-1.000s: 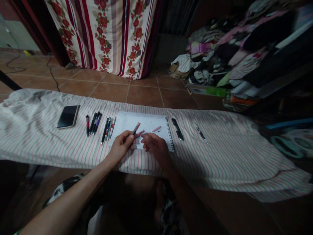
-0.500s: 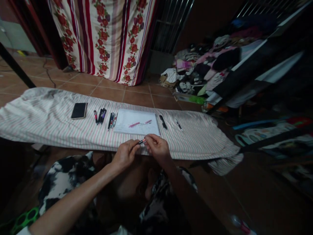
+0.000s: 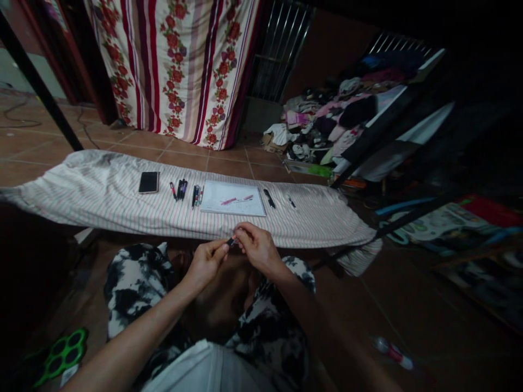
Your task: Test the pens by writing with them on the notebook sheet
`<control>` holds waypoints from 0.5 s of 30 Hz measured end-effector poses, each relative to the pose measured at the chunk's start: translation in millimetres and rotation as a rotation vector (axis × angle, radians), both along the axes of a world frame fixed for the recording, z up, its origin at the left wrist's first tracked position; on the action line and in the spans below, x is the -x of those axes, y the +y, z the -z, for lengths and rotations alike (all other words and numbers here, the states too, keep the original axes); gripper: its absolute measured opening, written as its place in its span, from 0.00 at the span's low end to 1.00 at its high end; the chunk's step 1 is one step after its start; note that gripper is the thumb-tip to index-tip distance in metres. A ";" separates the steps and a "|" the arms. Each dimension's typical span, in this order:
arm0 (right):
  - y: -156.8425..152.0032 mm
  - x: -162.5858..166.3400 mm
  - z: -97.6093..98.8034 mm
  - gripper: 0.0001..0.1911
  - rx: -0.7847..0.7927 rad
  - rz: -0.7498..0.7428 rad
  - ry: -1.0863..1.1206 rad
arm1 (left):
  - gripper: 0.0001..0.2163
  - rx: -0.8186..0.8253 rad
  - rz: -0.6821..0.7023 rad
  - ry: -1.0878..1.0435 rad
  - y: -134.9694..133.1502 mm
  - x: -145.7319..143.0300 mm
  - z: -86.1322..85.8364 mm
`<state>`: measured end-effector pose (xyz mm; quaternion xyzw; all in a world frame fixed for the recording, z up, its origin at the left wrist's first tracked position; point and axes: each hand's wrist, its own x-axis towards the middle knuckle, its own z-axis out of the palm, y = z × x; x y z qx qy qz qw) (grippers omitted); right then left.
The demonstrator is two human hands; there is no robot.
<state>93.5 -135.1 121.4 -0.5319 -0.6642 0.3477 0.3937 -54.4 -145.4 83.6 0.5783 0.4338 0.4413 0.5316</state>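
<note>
My left hand [image 3: 207, 263] and my right hand [image 3: 255, 246] meet above my lap, both pinching a small dark pen part [image 3: 231, 240] between their fingertips. Beyond them lies a striped cloth [image 3: 102, 198] on the floor. On the cloth a spiral notebook [image 3: 233, 198] carries pink pen pieces [image 3: 229, 201]. Left of the notebook lie two groups of pens [image 3: 180, 189] and a dark phone [image 3: 149, 182]. A black pen [image 3: 269, 198] and a thin pen refill [image 3: 291, 202] lie to the right of the notebook.
A flowered striped curtain [image 3: 183, 65] hangs at the back. A heap of clothes [image 3: 327, 122] lies at the right, by a dark bed frame [image 3: 388, 141]. A green plastic ring holder [image 3: 59, 354] sits on the tiled floor at lower left, a small bottle [image 3: 390, 351] at lower right.
Both hands have drawn back from the notebook toward my lap with the small pen part. The view has pulled away, and the cloth and its objects look farther off.
</note>
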 end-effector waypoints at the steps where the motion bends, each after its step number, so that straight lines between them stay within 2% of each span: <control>1: -3.1 1.2 -1.7 0.11 -0.020 -0.020 -0.018 | 0.16 0.017 0.000 -0.012 -3.4 1.2 -0.4; 8: -11.6 3.9 -12.3 0.12 0.059 -0.124 0.094 | 0.16 0.069 0.047 -0.110 -16.7 7.9 -8.6; 15: -12.9 2.1 -18.4 0.13 0.155 -0.179 0.063 | 0.15 0.174 0.160 -0.269 -17.9 10.8 -5.7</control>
